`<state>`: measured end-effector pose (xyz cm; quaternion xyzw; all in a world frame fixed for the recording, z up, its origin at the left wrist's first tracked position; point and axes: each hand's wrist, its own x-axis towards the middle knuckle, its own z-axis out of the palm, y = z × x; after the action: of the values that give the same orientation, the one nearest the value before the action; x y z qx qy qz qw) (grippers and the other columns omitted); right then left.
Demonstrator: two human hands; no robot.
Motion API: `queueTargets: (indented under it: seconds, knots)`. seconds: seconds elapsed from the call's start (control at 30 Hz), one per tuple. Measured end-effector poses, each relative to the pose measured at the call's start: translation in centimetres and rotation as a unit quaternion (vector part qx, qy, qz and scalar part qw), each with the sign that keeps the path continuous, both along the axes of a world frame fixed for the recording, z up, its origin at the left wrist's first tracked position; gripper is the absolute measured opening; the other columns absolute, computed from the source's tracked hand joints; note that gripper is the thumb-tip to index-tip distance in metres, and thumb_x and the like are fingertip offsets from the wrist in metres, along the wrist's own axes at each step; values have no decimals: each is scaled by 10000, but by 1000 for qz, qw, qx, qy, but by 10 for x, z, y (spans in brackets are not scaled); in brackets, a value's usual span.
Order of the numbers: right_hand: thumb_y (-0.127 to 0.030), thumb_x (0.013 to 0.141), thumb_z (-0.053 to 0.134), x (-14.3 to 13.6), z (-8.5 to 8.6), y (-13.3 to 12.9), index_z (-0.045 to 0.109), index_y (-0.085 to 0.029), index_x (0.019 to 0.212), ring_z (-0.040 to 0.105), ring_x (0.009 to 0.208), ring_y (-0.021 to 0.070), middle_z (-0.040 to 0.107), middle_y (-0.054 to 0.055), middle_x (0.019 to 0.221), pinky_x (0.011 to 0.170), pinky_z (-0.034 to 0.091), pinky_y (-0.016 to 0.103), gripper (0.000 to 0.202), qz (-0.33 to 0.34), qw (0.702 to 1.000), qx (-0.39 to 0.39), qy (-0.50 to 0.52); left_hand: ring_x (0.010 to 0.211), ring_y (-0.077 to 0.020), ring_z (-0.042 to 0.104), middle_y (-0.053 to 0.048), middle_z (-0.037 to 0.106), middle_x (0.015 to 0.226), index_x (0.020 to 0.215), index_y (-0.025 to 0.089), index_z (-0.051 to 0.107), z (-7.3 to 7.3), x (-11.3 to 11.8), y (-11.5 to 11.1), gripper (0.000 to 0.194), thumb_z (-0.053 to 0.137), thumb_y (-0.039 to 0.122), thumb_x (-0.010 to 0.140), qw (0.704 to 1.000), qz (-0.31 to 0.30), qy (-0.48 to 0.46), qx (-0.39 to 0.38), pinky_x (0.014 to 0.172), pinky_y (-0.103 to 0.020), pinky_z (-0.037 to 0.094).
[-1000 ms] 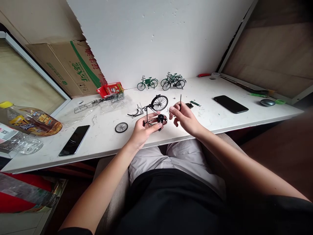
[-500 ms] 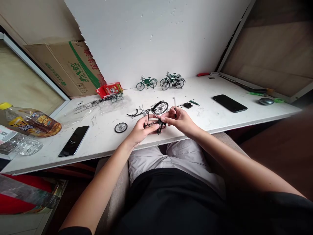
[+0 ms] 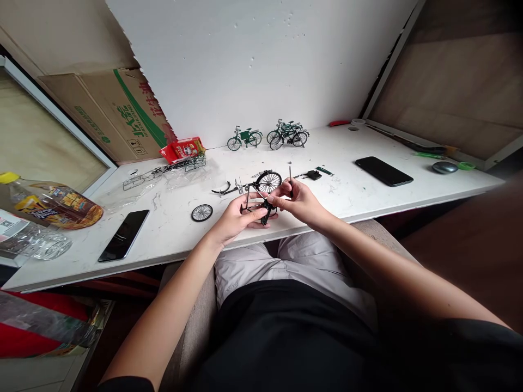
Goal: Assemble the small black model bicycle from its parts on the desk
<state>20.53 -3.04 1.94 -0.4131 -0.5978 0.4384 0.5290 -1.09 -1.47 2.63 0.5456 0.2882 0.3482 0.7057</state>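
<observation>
My left hand (image 3: 233, 222) is closed around a partly built model bicycle (image 3: 266, 211), its dark frame tilted and one spoked wheel pointing away from me. From the right, my right hand (image 3: 305, 202) pinches at the middle of the frame with thumb and fingertips. Tucked in that same hand, a thin screwdriver (image 3: 290, 181) points upward. Whatever small piece lies under the right fingertips is hidden. A loose spoked wheel (image 3: 202, 213) lies flat to the left of my hands. Just beyond them rests a fork-and-handlebar part (image 3: 229, 189).
Several finished model bicycles (image 3: 245, 138) stand along the back wall. Small dark parts (image 3: 314, 175) and a black phone (image 3: 384, 171) lie to the right, with a mouse (image 3: 444, 168). Another phone (image 3: 123, 235), bottles (image 3: 61, 201), a red packet (image 3: 182, 149) and parts frames (image 3: 151, 177) occupy the left.
The right hand has shifted very slightly left, and the screwdriver in it with it. The left hand's hold on the model bicycle looks the same.
</observation>
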Motion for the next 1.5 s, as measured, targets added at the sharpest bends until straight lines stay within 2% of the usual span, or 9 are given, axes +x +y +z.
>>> queueTargets:
  seconds: [0.23,0.43,0.57,0.73,0.97,1.17,1.3,1.43,1.5]
  knots:
    - [-538,818,903,0,0,1,366,-263,858,653,856,174,725,33,969,736,575,360,604,21,1000,-8,21,1086,-350,810,-179,744,1344,1316,190,662,-4,-2,1,609,947,292,787,1000,0,-3,25,858,-428,671]
    - [-652,831,855,-2,3,1,369,-260,813,671,858,190,616,-1,845,633,581,324,626,-15,1000,-13,9,1101,-323,800,-167,754,1325,1320,190,701,-7,-3,5,648,973,243,734,998,0,8,59,931,-438,658]
    - [-650,807,879,-2,4,2,380,-262,811,690,883,204,590,-13,813,657,632,344,632,-7,999,-23,29,1033,-280,803,-168,749,1326,1275,171,733,-11,-1,9,589,965,254,740,994,38,33,93,985,-453,640]
    - [-597,713,959,-2,4,1,382,-263,858,726,845,204,765,50,972,672,628,358,682,19,997,-55,52,962,-258,810,-121,777,1133,1285,186,655,-15,1,11,650,972,217,718,990,92,46,98,1009,-472,625]
    - [-523,668,991,1,3,3,613,-213,991,719,878,235,769,68,976,839,596,428,586,2,1000,-5,26,1050,-255,792,-110,776,1111,1291,200,602,-27,2,19,686,973,224,714,972,181,27,147,1047,-434,586]
    - [-464,704,966,0,-11,2,405,-292,903,733,972,299,760,65,1008,880,582,460,619,-54,994,91,-25,987,-232,765,-117,775,1076,1139,175,656,-36,6,23,564,980,294,694,955,264,55,122,972,-392,580]
    - [-284,845,835,1,-15,-1,356,-296,890,722,1025,291,772,86,1120,881,549,450,481,-54,975,193,-98,907,-223,751,-123,785,1041,989,134,739,-24,8,16,290,841,242,740,981,190,27,9,926,-402,597]
    - [-254,914,740,6,-21,1,520,-286,1008,695,980,284,758,108,1166,844,546,457,242,-86,946,239,-200,1021,-221,743,-94,754,1320,1220,208,724,-10,5,5,611,705,68,626,992,36,-97,-74,953,-397,588]
    - [-267,949,702,8,-23,3,542,-283,1005,691,981,283,756,119,1197,849,556,471,171,-92,934,257,-231,1102,-244,734,-82,729,1387,1324,252,667,-6,5,0,722,700,77,624,982,0,-156,-107,992,-431,581]
